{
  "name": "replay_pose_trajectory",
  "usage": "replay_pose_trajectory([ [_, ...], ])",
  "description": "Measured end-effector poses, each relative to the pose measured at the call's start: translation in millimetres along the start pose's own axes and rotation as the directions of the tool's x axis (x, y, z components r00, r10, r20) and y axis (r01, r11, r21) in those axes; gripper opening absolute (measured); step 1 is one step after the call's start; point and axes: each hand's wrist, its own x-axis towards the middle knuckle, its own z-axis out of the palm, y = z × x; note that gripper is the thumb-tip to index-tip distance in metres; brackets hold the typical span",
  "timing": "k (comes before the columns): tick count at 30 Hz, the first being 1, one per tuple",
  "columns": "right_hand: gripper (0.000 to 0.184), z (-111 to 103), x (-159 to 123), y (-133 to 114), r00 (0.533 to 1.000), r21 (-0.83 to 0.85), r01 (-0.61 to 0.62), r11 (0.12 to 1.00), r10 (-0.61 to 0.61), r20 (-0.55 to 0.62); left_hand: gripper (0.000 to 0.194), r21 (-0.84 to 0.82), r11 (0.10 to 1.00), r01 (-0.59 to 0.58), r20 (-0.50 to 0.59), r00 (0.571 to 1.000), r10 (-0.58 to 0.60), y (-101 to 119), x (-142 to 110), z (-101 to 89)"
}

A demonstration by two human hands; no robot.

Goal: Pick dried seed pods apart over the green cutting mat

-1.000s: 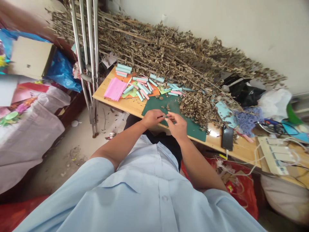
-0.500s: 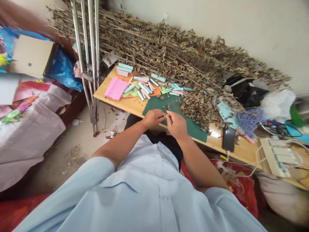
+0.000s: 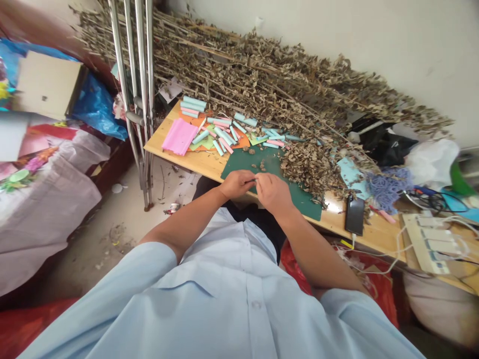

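Observation:
My left hand (image 3: 237, 184) and my right hand (image 3: 274, 190) meet fingertip to fingertip at the near edge of the green mat (image 3: 305, 202). Both are closed in a pinch, and what lies between the fingers is too small and covered to make out. Just beyond my right hand, a pile of dried, crumbled leaves (image 3: 309, 167) covers part of the mat. A few small brown clumps (image 3: 253, 151) lie on the mat ahead of my hands. Several light blue and pink paper rolls (image 3: 224, 137) are scattered behind, over orange and green sheets.
Pink paper (image 3: 180, 135) lies at the table's left corner. Long dried stalks (image 3: 239, 70) stretch along the wall. Metal crutches (image 3: 141, 94) stand at the left. On the right are a phone (image 3: 354, 214) on a cable, purple string (image 3: 385, 187) and a power strip (image 3: 426, 244).
My right hand has turned slightly, its fingers curling closer over the left fingertips. My left hand stays almost in place, and the things on the table look the same.

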Motion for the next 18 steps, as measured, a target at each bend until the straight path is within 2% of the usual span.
replay_pose_trajectory([
  [3, 0.025, 1, -2, 5, 0.997, 0.155, -0.045, 0.987, 0.055, -0.059, 0.03, 0.013, 1.0, 0.018, -0.002, 1.0, -0.018, 2, 1, -0.9],
  [6, 0.03, 1, -7, 8, 0.977, 0.364, -0.119, 0.924, 0.173, -0.121, 0.032, 0.01, 1.0, 0.029, -0.007, 1.0, -0.029, 4, 1, -1.6],
  [9, 0.033, 4, -14, 7, 0.948, 0.475, -0.161, 0.865, 0.269, -0.169, 0.034, 0.01, 1.0, 0.027, -0.012, 1.0, -0.027, 5, 1, -1.7],
  [12, 0.033, 9, -17, 4, 0.941, 0.483, -0.152, 0.862, 0.275, -0.196, 0.035, 0.01, 1.0, 0.028, -0.01, 1.0, -0.027, 4, 1, -1.6],
  [18, 0.033, 14, -14, 5, 0.959, 0.388, -0.106, 0.916, 0.197, -0.202, 0.035, 0.009, 0.999, 0.049, -0.01, 0.999, -0.049, 5, 3, -2.1],
])
